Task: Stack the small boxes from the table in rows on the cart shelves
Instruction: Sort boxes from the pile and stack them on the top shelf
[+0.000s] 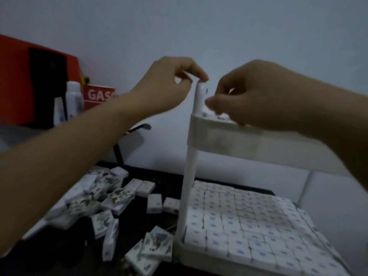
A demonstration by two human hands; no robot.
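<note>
Lower shelf (192,255), 5 o'clock, is full; many boxes (111,196) wait on the counter (59,255) at 8. Right hand (258,92) fingers (214,102) pinch a box (222,116) on the top shelf (229,134) at centre; left hand (169,84) fingers (200,75) curl, grip unclear.

This is looking like a plain room in a home or a small stockroom; the view is not telling which. A bare pale wall (219,26) is running behind a dark tabletop (167,174), where loose small boxes (117,196) are lying in a heap. A white plastic cart (229,134) is standing next to them, its lower shelf (185,253) carrying tight rows of such boxes. At the left, a red board (18,76), a red sign (98,95) showing "GAS" and a white bottle (74,96) are standing in dim light.
</note>
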